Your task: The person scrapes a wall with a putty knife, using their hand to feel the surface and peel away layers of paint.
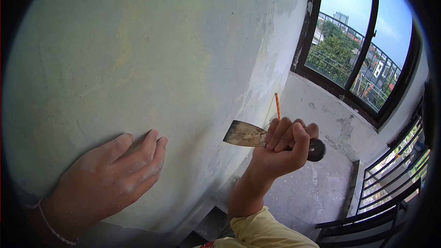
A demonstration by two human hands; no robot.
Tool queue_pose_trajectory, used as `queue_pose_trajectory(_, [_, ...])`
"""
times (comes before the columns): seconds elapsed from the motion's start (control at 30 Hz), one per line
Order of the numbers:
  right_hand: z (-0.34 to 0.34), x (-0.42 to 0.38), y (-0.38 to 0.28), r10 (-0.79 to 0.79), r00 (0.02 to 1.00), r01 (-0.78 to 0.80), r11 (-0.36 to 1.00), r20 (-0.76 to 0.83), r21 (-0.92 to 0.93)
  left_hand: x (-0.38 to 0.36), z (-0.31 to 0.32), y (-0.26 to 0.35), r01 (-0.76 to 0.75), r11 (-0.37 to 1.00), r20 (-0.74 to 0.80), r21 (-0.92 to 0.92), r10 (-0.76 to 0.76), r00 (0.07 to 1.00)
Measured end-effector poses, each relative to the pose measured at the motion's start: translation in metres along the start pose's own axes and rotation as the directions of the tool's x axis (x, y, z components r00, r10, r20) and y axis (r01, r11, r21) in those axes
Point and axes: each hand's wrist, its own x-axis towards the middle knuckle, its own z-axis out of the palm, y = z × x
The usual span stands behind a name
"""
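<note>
Your right hand (291, 140) grips the scraper (245, 134) at four o'clock, blade pointing to nine. Your left hand (115, 174) is open on the wall (151, 55) at eight. The wall looks mostly smooth, but flaky paint (258, 71) at one seems left.

Head-worn camera, looking forward and down along a wall (151, 64).
The single wide, round-edged view looks from the wearer's head, close to the wall, which fills its left and middle; it is tilted, so the window (363, 41) leans at upper right, with the floor (310, 190) and black railing (381, 211) at lower right. Left hand (117, 170) and right hand (291, 138) are near the lens, the yellow sleeve (271, 232) nearer the bottom edge.
</note>
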Motion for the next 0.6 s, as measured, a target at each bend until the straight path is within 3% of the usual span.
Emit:
queue_pose_trajectory(0.07, [-0.002,-0.01,0.049,0.173,0.984,-0.18,0.95,-0.052,-0.255,-0.001,0.001,0.002,0.014,1.0,0.0,-0.016,-0.014,1.0])
queue_pose_trajectory(0.1, [-0.03,-0.018,0.085,0.142,0.99,-0.123,0.776,-0.019,-0.618,0.0,0.002,0.002,0.029,0.999,-0.003,-0.02,-0.03,1.0])
queue_pose_trajectory(0.13, [-0.029,-0.022,0.086,0.136,0.989,-0.06,0.739,0.06,-0.671,0.0,0.002,0.002,0.026,1.0,-0.005,-0.012,-0.027,1.0])
queue_pose_trajectory(0.2, [-0.019,-0.015,0.052,0.194,0.981,-0.193,0.921,-0.029,-0.34,-0.001,0.004,0.001,0.005,1.0,-0.026,-0.029,-0.006,1.0])
queue_pose_trajectory(0.23, [-0.012,-0.007,0.032,0.165,0.986,-0.166,0.968,-0.022,-0.188,-0.001,0.004,0.001,0.019,0.999,-0.027,-0.031,-0.02,0.999])
queue_pose_trajectory(0.33, [0.003,0.0,0.006,0.067,0.998,-0.067,0.998,0.019,0.011,-0.001,0.004,0.003,0.017,1.0,-0.029,-0.02,-0.018,0.999])
queue_pose_trajectory(0.4, [-0.001,-0.006,0.037,0.175,0.983,-0.163,0.968,0.047,-0.19,0.0,0.003,0.004,0.054,0.998,-0.026,-0.044,-0.055,0.998])
queue_pose_trajectory(0.47, [-0.026,-0.016,0.071,0.18,0.983,-0.12,0.79,0.04,-0.601,0.0,0.004,0.005,0.05,0.998,-0.029,-0.042,-0.052,0.998])
queue_pose_trajectory(0.53, [-0.02,-0.018,0.046,0.213,0.976,-0.177,0.907,0.053,-0.383,0.0,0.003,0.003,0.062,0.998,-0.022,-0.024,-0.063,0.998])
queue_pose_trajectory(0.6, [-0.017,-0.014,0.02,0.043,0.964,-0.031,0.998,0.262,-0.051,0.0,0.001,0.001,0.015,1.0,-0.014,0.02,-0.015,1.0])
